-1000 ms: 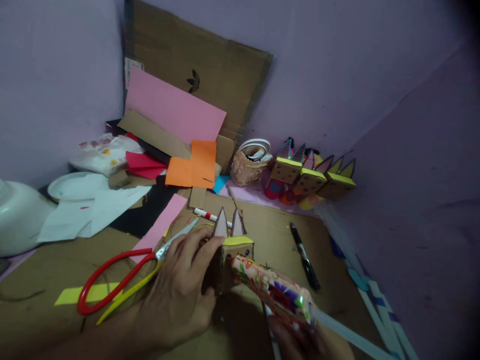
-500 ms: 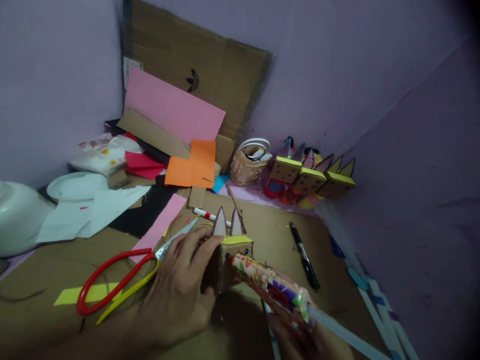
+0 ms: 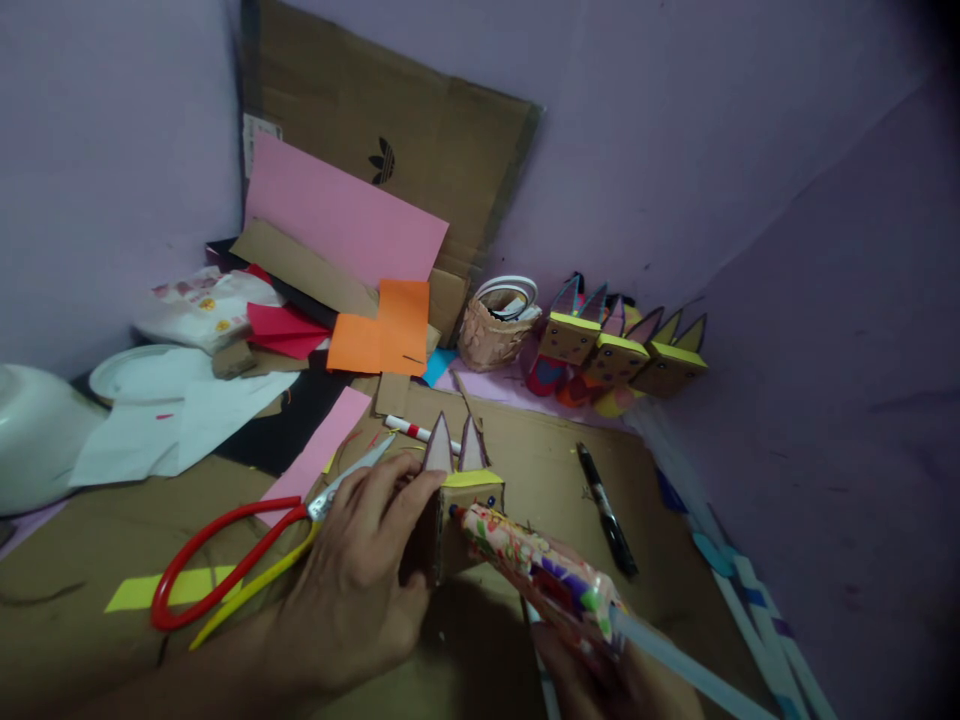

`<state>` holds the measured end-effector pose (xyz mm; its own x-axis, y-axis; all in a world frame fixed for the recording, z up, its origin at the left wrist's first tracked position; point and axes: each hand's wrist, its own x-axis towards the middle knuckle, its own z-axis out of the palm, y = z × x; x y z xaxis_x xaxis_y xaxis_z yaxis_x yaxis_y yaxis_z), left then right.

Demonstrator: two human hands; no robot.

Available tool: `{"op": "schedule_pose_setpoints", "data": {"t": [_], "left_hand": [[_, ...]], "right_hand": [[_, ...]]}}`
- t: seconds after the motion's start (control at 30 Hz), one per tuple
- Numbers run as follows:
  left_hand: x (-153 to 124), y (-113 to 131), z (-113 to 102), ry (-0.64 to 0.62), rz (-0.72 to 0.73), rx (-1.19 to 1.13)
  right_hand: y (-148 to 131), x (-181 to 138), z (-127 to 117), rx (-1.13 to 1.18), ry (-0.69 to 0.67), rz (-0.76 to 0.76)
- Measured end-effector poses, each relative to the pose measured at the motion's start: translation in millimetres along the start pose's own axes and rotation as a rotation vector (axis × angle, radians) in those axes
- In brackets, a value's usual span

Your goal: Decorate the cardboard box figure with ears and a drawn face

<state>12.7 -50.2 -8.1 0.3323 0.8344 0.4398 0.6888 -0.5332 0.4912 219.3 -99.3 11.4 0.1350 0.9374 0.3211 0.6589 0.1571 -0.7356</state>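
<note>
My left hand grips a small cardboard box by its left side and top edge. The box has a yellow strip along the top, two pointed grey ears outlined dark, and a drawn eye on its front. In my right hand is a glue gun wrapped in flowery paper, with a translucent glue stick coming out of its back. The gun's dark tip is at the upper front of the box; whether it touches cannot be made out. The gun hides most of the front and part of my right fingers.
Scissors with red and yellow handles lie left of my left hand. A black marker lies on the right. Behind stand several finished eared boxes, a cup, orange paper and pink paper. Walls bound the back and right.
Both hands, the box and the glue gun keep almost the same places. The whole view has shifted very slightly.
</note>
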Motion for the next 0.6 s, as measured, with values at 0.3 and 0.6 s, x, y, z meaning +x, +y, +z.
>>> {"op": "schedule_pose_setpoints", "data": {"t": [0.3,0.6], "left_hand": [[0,0,1,0.008,0.007,0.002],[1,-1,0,0.018,0.021,0.004]], "right_hand": [[2,2,3,0.048,0.016,-0.115],[19,-8,-1,-0.049,0.048,-0.146]]}}
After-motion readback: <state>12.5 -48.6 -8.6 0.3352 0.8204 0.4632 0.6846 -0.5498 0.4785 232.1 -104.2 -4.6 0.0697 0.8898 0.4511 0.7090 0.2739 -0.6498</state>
